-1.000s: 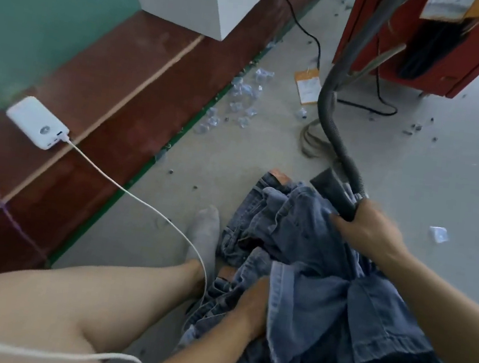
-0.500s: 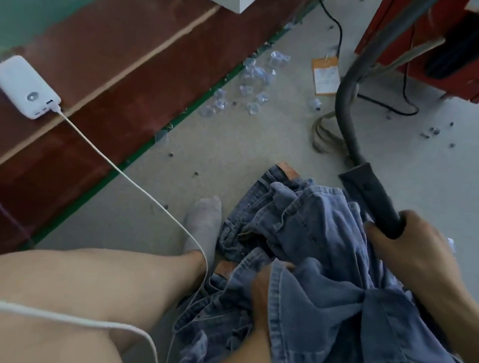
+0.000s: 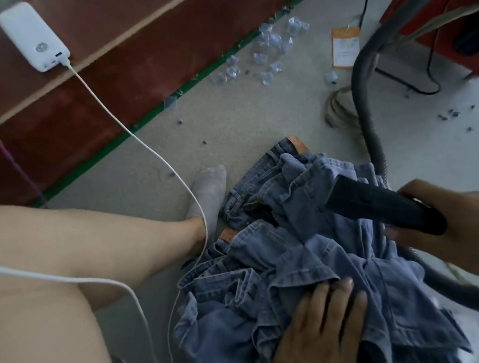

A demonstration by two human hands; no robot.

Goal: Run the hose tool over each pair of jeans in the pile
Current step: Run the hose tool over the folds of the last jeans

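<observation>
Gripping the black nozzle (image 3: pixel 380 206), right hand (image 3: pixel 462 226); left fingers (image 3: pixel 320 300) flat on crumpled blue jeans (image 3: pixel 245 318).

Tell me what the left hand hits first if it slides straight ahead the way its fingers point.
Likely the folded denim hem of the jeans at the left hand's fingertips; depth unclear.

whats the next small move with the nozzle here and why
Probably lower the nozzle onto the top jeans and sweep it toward the left hand. The right hand grips it just above the bunched denim, while the left hand presses the fabric flat.
</observation>
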